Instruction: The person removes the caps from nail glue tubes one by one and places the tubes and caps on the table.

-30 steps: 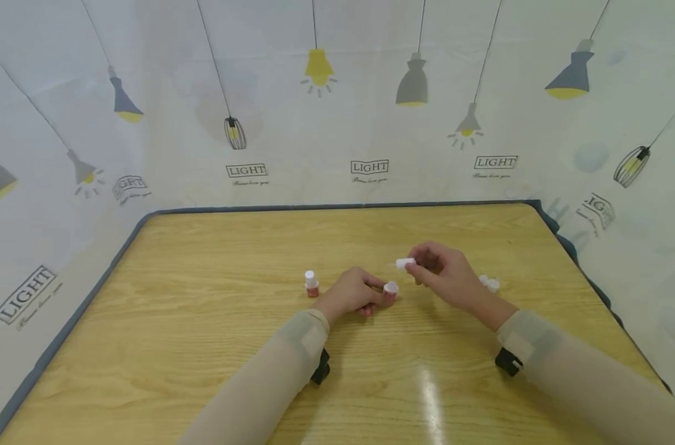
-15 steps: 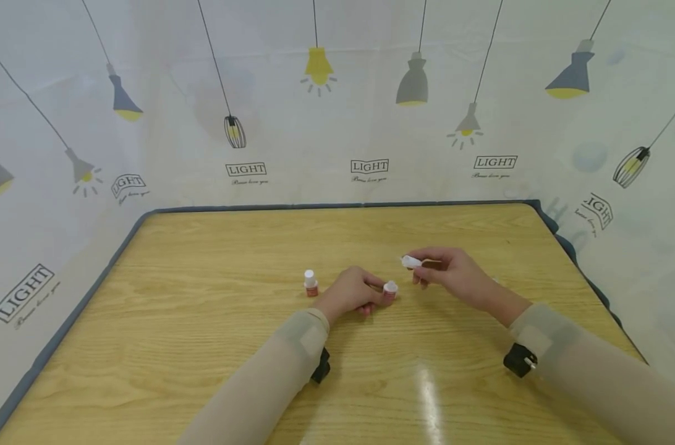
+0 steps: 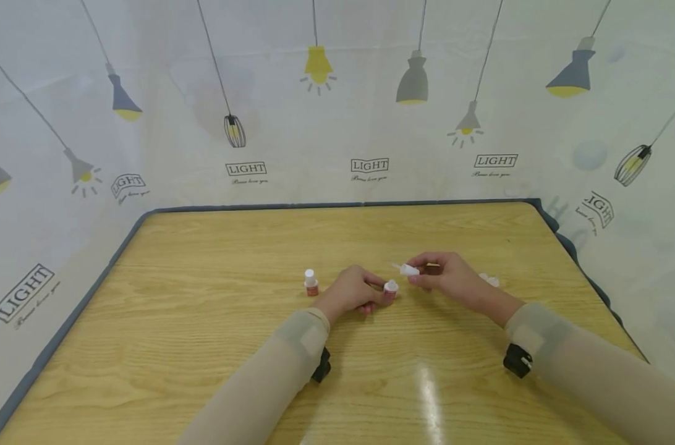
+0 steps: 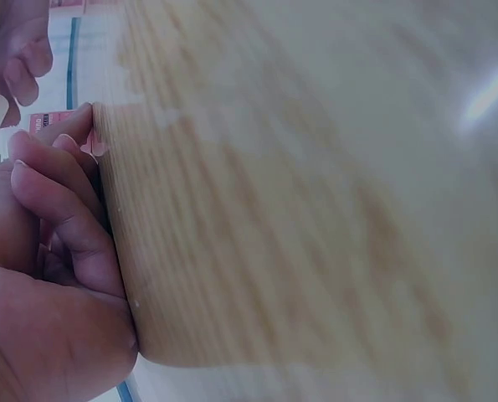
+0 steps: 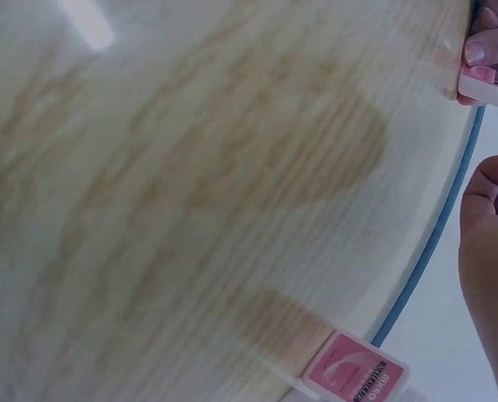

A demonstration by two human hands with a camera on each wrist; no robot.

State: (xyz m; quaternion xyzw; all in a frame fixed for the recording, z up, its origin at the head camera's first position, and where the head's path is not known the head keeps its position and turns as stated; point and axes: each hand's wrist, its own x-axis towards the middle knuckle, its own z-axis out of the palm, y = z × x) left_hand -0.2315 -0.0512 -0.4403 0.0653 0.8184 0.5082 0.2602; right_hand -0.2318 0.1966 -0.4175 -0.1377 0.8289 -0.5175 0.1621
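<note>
Lamp-printed sheeting (image 3: 293, 123) backs a wood-grain table (image 3: 148, 321). Upright on it, a small pink-labelled bottle (image 3: 390, 287) is pinched in the person's left hand (image 3: 351, 290). Just beyond the bottle's white top and to its right, the right hand (image 3: 451, 278) pinches a white cap (image 3: 410, 270), apart from the bottle; the cap's long axis lies nearly level, its thin tip (image 3: 395, 266) aimed left rather than down. A second bottle (image 3: 311, 284) stands beside the left wrist; white pieces (image 3: 489, 280) sit partly hidden behind the right. The far edge lies well beyond both hands.
</note>
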